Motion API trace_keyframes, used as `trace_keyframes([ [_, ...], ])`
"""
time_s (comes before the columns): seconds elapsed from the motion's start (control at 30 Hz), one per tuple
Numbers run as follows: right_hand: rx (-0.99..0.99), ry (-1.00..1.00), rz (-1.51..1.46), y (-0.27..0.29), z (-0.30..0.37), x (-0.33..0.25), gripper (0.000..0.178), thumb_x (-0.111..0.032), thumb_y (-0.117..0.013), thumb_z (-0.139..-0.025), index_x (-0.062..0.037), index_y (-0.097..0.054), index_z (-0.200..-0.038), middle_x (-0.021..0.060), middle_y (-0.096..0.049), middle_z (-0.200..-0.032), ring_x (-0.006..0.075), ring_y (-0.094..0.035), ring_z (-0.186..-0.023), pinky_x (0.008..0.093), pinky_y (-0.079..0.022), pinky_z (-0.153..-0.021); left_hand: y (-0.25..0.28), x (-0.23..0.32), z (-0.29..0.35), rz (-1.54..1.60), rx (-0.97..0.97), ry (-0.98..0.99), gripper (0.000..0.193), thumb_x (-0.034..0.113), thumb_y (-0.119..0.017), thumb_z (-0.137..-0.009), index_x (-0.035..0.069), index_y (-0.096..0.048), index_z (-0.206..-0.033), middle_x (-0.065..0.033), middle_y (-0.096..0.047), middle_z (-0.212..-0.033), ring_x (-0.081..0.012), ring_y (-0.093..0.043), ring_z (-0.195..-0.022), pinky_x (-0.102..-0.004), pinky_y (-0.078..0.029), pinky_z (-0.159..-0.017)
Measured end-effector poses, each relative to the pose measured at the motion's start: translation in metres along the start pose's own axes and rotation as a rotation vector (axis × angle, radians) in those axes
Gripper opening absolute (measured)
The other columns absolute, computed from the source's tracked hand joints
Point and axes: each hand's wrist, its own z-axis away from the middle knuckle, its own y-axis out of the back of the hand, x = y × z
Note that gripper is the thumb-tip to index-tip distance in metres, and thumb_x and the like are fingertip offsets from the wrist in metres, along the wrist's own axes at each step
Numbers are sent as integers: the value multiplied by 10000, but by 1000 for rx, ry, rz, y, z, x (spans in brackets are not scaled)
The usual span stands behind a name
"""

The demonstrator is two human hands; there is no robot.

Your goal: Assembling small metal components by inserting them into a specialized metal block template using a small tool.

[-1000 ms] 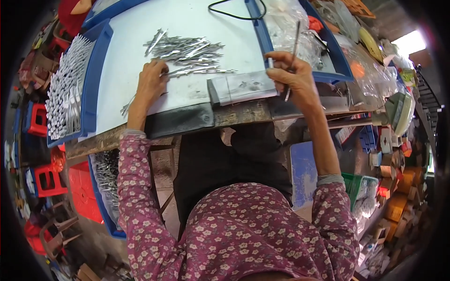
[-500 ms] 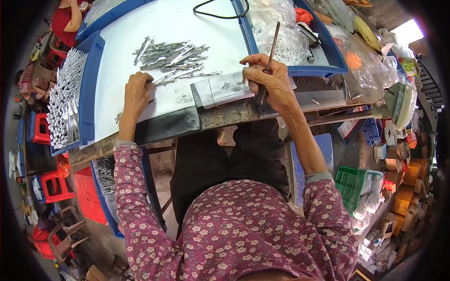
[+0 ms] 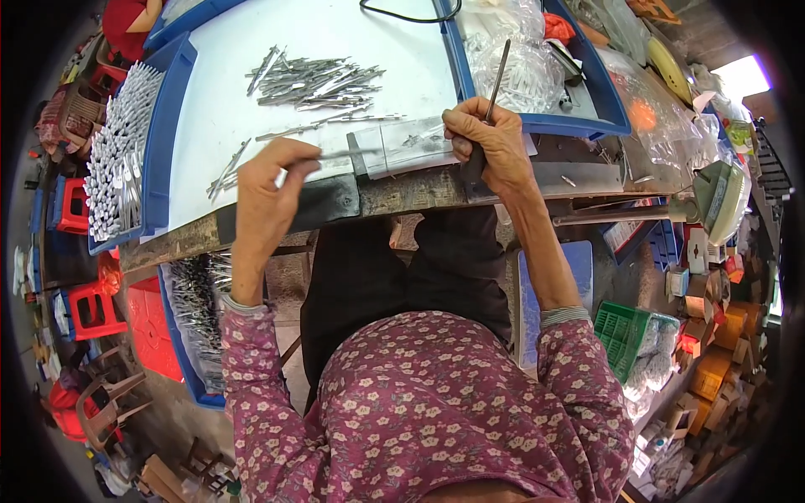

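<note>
My left hand (image 3: 267, 197) is closed in a pinch near the table's front edge. A thin grey metal piece (image 3: 356, 153) sticks out to the right from its fingertips. My right hand (image 3: 490, 147) is wrapped round a screwdriver (image 3: 501, 74), its dark shaft pointing up and away and its handle below the fingers. Thumb and forefinger of that hand are pressed together; whether they pinch something small is hidden. Beyond my left hand lies a loose pile of slim metal pieces (image 3: 314, 84) on the white tabletop (image 3: 214, 92). A few more lie to its left.
At left a blue tray (image 3: 168, 142) holds many white and silver slim pieces (image 3: 126, 126). Another blue tray (image 3: 579, 126) at right holds clear plastic bags (image 3: 511, 71). A dark metal plate (image 3: 293, 201) lines the front edge. A lamp head (image 3: 719, 201) stands at far right.
My left hand has come up off the tabletop and nearer to me, now with a thin metal piece in its fingers. A small white piece seen in my right fingertips no longer shows clearly.
</note>
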Motion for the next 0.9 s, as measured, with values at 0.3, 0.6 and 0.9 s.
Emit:
trace_keyframes([
  [0.3,-51,8,90,-5,11,-5,127,-68,-675,-792,-5,-568,-765,91,-598,-689,73,-478,-498,205,-374,-452,-42,25,3,307,-234,147,106,-49,-615,-751,-34,-634,-854,-55,-634,-774,-102,-572,-719,-219,-444,-651],
  [0.6,-81,136,372,-14,34,-10,142,-29,-707,-730,-10,-567,-718,26,-592,-705,48,-490,-564,185,-393,-498,-65,20,7,540,-248,240,105,-7,-599,-776,-22,-629,-876,-17,-622,-783,-72,-556,-735,-203,-457,-677],
  [0.9,-153,431,744,-35,52,-5,133,-15,-693,-741,-9,-559,-735,-17,-545,-656,32,-439,-557,190,-339,-482,-64,3,19,716,-192,190,153,9,-643,-771,9,-622,-922,-9,-616,-805,-60,-565,-740,-190,-472,-669],
])
